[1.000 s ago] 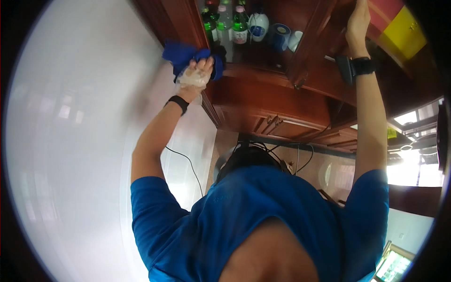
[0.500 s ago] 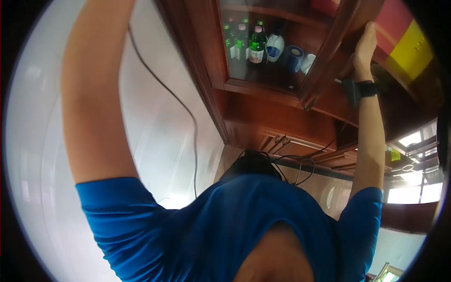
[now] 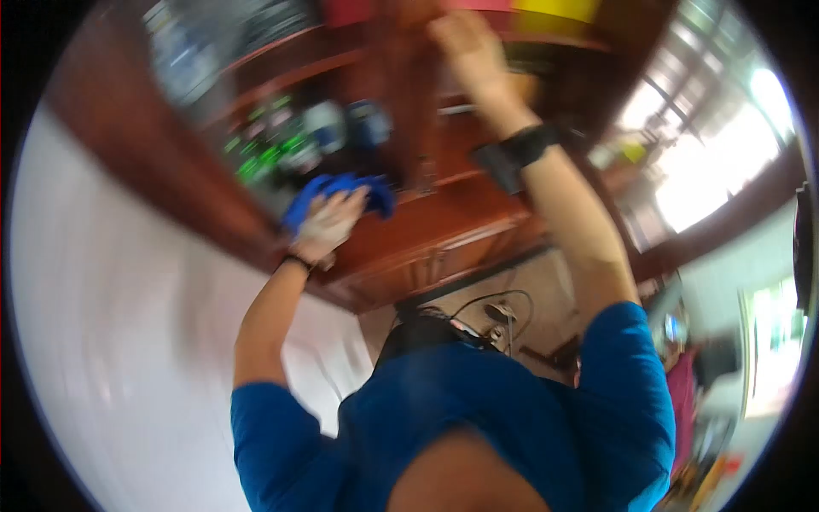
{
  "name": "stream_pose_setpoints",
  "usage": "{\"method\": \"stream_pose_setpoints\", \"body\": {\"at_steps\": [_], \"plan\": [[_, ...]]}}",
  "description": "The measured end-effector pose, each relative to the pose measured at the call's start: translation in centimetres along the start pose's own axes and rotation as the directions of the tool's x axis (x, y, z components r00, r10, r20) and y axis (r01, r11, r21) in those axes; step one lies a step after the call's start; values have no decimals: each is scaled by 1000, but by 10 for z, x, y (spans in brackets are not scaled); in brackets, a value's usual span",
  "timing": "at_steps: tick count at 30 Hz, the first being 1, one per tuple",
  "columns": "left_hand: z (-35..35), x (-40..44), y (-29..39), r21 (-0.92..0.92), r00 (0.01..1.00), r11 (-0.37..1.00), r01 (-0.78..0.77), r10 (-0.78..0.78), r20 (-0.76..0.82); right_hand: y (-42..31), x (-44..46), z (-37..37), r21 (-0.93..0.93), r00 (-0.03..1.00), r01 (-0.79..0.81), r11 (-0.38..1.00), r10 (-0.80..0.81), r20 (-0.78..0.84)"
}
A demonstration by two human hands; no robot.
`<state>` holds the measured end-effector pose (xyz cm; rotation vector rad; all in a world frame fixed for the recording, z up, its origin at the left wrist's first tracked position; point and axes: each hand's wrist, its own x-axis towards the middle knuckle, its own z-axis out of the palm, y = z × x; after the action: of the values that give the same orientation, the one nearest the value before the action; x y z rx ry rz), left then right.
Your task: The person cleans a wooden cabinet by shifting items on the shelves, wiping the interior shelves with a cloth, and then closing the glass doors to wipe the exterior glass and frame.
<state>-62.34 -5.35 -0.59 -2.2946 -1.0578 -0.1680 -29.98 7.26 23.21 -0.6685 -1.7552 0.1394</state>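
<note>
A blue cloth point(image 3: 377, 198) is under my left hand point(image 3: 331, 224), which wears a pale, thin glove and presses it against the lower part of the glass cabinet door point(image 3: 409, 111). Behind the glass stand several green bottles point(image 3: 269, 155), a white and blue bottle point(image 3: 325, 126) and a blue roll-like object point(image 3: 368, 122), all blurred. My right hand point(image 3: 469, 51) is raised at the upper edge of the door's wooden frame. Motion smears its fingers, so its grip is unclear. A black band is on each wrist, the right one with a dark block attached.
Wooden drawers or cupboard fronts point(image 3: 426, 271) run below the door. A white wall point(image 3: 162, 324) is at the left. Dark cables point(image 3: 520, 299) lie near the floor. A red panel and a yellow panel point(image 3: 554, 8) show at the top, and a bright window point(image 3: 708, 128) at the right.
The view has swung, with the cabinet now further left. My left hand, out of view half a second ago, is back in view with the cloth, lower on the door. My right hand stays by the frame.
</note>
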Motion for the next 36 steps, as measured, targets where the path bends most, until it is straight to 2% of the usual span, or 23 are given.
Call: {"method": "stream_pose_setpoints", "body": {"at_steps": [1, 2, 3, 4, 6, 7, 10, 11, 13, 14, 15, 18, 20, 21, 24, 26, 28, 30, 31, 32, 34, 35, 36], "plan": [[-11, 6, 1, 21, 999, 1000, -11, 12, -44, -18, -24, -11, 107, 987, -144, 984, 151, -62], [-9, 8, 4, -10, 995, 1000, 23, -22, 95, -21, -50, -23, 374, 971, -214, 903, 240, -23], [-10, 13, 3, -82, 996, 997, 1, 6, 84, -11, -76, -41, 220, 984, -165, 961, 176, -33], [-14, 18, 5, -142, 996, 990, -6, 18, 86, -33, -98, -73, 95, 974, -223, 970, 226, -19], [-29, 27, 13, -239, 982, 970, 45, 1, 187, -57, -134, -132, -179, 989, -101, 979, 78, -129], [-23, 26, 12, -292, 983, 953, 83, -30, 181, -63, -147, -163, -330, 988, -68, 941, 17, -156], [-39, 35, 35, -425, 962, 868, 257, -189, 196, -95, -188, -268, -640, 899, -199, 742, -122, -421], [-38, 39, 43, -474, 960, 835, 279, -221, 175, -82, -207, -301, -449, 803, -244, 859, -81, -590], [-38, 54, 59, -579, 975, 788, 208, -216, 55, -83, -217, -361, -594, 728, -445, 670, -116, -676], [-50, 66, 68, -619, 978, 762, 188, -200, 52, -73, -219, -388, -403, 589, -551, 731, -3, -808], [-52, 77, 77, -661, 982, 739, 130, -187, -17, -55, -228, -413, -323, 566, -567, 758, 74, -821], [-43, 110, 101, -679, 987, 734, 18, -120, -104, -19, -256, -456, -199, 573, -665, 720, 320, -754], [-60, 134, 114, -699, 996, 712, 63, -88, 0, -11, -272, -463, -184, 573, -709, 680, 404, -713], [-54, 141, 119, -711, 996, 703, -1, -67, -67, -9, -280, -464, -183, 572, -729, 660, 440, -693], [-66, 162, 136, -775, 997, 631, -8, -58, -57, -17, -298, -455, -207, 573, -771, 602, 515, -637], [-71, 174, 148, -796, 995, 603, -62, -20, -93, -34, -283, -422, -94, 526, -743, 663, 490, -695], [-77, 186, 163, -831, 996, 549, -90, 24, -91, -63, -279, -379, 81, 368, -789, 609, 573, -732], [-96, 200, 177, -877, 988, 456, -151, 79, -129, -65, -298, -352, 104, 735, -472, 876, 456, -501], [-102, 206, 183, -888, 986, 433, -155, 120, -113, -71, -296, -345, 52, 806, -488, 871, 472, -357], [-106, 211, 187, -908, 980, 381, -176, 155, -125, -70, -303, -341, -131, 754, -646, 752, 601, -265], [-123, 221, 196, -946, 987, 302, -113, 141, -73, -68, -300, -299, -188, 631, -771, 609, 770, -91], [-122, 222, 196, -946, 990, 311, -94, 134, -55, -59, -308, -284, -55, 581, -809, 586, 810, 83], [-120, 224, 194, -960, 987, 261, -102, 146, -66, -47, -309, -269, -229, 676, -659, 717, 698, 239]]}}
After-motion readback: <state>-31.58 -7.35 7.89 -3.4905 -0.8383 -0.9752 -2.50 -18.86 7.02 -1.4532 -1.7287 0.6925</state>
